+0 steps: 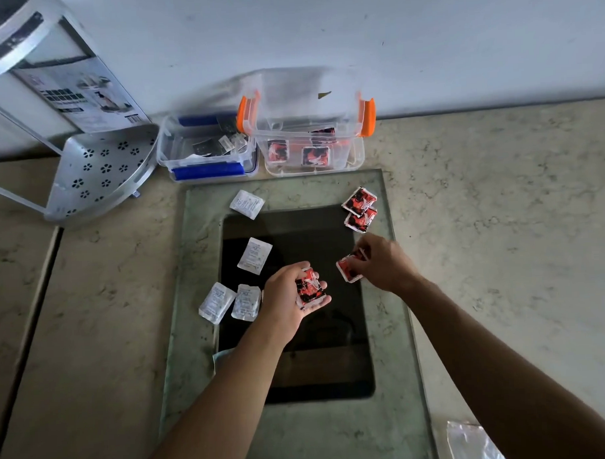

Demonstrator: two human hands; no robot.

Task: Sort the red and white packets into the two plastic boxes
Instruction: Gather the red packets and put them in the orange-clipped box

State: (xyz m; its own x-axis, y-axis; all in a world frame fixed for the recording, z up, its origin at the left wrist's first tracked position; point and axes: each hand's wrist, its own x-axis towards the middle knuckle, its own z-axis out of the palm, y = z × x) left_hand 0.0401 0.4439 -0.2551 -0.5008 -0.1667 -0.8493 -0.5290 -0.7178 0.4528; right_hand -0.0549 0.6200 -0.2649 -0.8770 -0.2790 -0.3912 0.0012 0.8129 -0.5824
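My left hand [289, 293] grips a red packet [309, 288] over the dark glass panel. My right hand [381, 262] pinches another red packet [347, 269] just to the right of it. Two more red packets [359, 208] lie overlapping at the panel's upper right. Several white packets lie loose: one [247, 204] near the boxes, one [254, 255] on the dark glass, two [230, 302] side by side left of my left hand. The blue-latched box [205, 148] holds white packets. The orange-latched box [311, 139] holds red packets.
A glass plate [180, 302] with a dark centre lies on the marble counter. A perforated metal corner shelf [100, 167] and its cardboard sleeve stand at the back left. A clear plastic bag [473, 443] lies at the bottom right. The wall runs behind the boxes.
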